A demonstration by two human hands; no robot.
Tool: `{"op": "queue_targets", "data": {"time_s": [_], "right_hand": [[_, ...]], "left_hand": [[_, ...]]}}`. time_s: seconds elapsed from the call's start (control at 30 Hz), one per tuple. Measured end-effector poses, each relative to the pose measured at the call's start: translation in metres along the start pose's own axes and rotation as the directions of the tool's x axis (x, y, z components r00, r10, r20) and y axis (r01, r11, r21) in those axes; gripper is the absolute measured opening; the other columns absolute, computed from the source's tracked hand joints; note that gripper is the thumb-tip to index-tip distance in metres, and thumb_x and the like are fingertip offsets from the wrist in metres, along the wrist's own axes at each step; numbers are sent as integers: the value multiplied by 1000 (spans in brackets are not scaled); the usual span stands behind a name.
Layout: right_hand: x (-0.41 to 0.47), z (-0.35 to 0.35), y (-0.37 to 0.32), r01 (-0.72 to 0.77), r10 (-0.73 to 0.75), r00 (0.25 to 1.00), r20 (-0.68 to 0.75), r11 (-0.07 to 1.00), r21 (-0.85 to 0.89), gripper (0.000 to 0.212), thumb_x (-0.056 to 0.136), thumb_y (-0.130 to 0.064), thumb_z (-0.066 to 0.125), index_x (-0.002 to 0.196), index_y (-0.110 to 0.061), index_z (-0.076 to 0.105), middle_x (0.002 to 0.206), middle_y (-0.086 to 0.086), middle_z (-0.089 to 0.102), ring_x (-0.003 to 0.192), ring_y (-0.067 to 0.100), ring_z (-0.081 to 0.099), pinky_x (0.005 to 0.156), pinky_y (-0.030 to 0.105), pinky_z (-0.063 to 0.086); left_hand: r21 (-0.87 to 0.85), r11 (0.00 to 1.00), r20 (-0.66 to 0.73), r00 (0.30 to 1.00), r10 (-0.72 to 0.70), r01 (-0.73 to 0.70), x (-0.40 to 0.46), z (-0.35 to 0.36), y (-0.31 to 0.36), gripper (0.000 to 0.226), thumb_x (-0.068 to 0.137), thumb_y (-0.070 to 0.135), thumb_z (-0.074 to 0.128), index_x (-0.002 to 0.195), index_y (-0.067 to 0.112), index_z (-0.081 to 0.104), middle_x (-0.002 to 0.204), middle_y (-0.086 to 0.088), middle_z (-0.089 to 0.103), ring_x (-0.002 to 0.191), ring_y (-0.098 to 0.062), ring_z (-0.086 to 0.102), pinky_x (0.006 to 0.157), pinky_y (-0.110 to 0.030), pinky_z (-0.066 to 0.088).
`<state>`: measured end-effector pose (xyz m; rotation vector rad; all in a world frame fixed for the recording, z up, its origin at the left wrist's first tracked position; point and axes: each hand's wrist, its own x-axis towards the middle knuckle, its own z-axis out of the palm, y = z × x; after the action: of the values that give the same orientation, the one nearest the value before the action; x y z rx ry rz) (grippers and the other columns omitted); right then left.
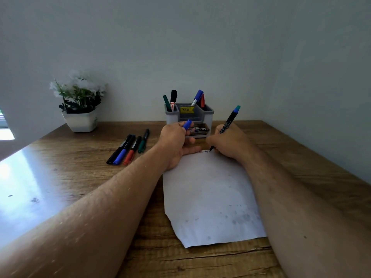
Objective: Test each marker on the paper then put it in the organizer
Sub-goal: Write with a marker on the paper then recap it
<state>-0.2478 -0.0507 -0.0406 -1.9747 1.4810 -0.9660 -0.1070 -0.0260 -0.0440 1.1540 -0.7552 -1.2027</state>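
My right hand (228,142) grips an uncapped black marker with a blue end (229,120), its tip touching the far edge of the white paper (210,197). My left hand (176,143) pinches the blue cap (187,124) while its lower fingers press on the paper's top left corner. Small marks show on the paper by the tip. The grey organizer (189,117) stands just behind my hands with several markers upright in it. Several capped markers (128,147) lie side by side on the table to the left: black, blue, red and green.
A white pot with white flowers (80,105) stands at the back left against the wall. The wooden table (80,177) meets walls at the back and right. Bright glare lies on the table's left side.
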Motion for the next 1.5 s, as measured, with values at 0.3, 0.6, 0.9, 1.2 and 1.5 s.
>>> {"op": "queue_targets", "data": {"time_s": [0.3,0.6,0.9,1.2,1.5], "right_hand": [[9,2,-14,54,-12,996,-83,849,526,29,82,-13,65,59,-19,49,52,2,58,43,11,44,46,26,35],[9,2,-19,61,-15,997,-73,723,688,28,88,-12,63,65,-18,48,60,7,63,35,8,34,36,18,26],[9,4,-19,53,-6,997,-74,761,647,25,87,-19,67,66,-19,53,57,1,66,51,15,42,47,25,31],[12,5,-15,74,-63,997,-40,778,624,13,87,-10,68,75,-15,66,54,-4,58,41,8,40,38,20,32],[6,-4,-23,-25,-75,994,73,513,858,51,95,-31,34,104,2,73,79,13,69,50,17,52,47,22,36]], "left_hand": [[27,999,27,999,24,-25,1,-1,1,33,105,8,28,111,17,59,103,-9,53,68,-15,55,76,-50,61],[97,994,80,996,37,-45,1,-2,1,34,105,7,28,104,20,60,107,-10,52,66,-14,53,75,-48,62],[165,982,116,990,78,-97,0,-2,-2,36,103,4,30,105,22,61,120,-15,56,70,-15,55,78,-49,61],[178,968,140,978,154,-178,-1,2,-1,30,103,6,38,113,18,63,94,-6,63,67,-12,57,81,-48,60],[-211,947,10,968,251,-243,3,-14,16,14,97,7,58,111,7,61,87,-10,71,71,-16,69,73,-32,62]]}}
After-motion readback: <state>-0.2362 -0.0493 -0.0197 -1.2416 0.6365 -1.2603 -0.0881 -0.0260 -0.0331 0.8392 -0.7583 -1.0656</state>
